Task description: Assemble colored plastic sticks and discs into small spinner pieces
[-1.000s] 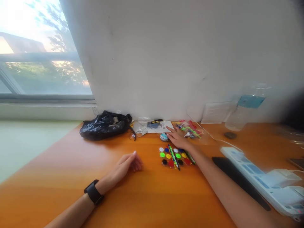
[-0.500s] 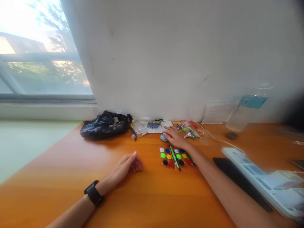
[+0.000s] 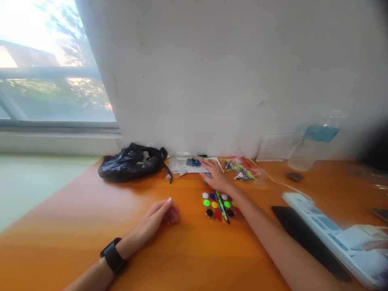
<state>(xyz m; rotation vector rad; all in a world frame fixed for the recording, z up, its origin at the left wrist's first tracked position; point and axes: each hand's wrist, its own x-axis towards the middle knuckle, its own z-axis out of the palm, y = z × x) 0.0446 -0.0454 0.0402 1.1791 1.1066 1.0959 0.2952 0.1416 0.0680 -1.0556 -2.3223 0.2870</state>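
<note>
My left hand (image 3: 160, 216) rests on its side on the wooden table, fingers loosely curled, thumb apart from them, nothing visible in it. My right hand (image 3: 216, 177) reaches over the paint pots toward the wall, its fingers stretched out. Its fingertips lie over the white paper (image 3: 194, 169), close to a dark blue object (image 3: 193, 162); whether they touch is not clear. A small round container (image 3: 208, 176) is mostly hidden beneath this hand. Nearer me sit paint pots (image 3: 214, 205) with white, blue, green, yellow, black and red lids. A green-and-dark brush or pen (image 3: 222, 207) lies across them.
A black plastic bag (image 3: 130, 163) and a clear bag (image 3: 177, 167) lie by the wall. Right of my hand are colourful plastic packets (image 3: 244, 169). A white power strip (image 3: 324, 226), dark flat object (image 3: 306, 238), mouse-like black object (image 3: 295, 176) and clear bottle (image 3: 303, 155) occupy the right.
My right hand has moved slightly left toward the dark blue object and now covers more of the round container. My left hand stays in the same pose. The view has shifted slightly.
</note>
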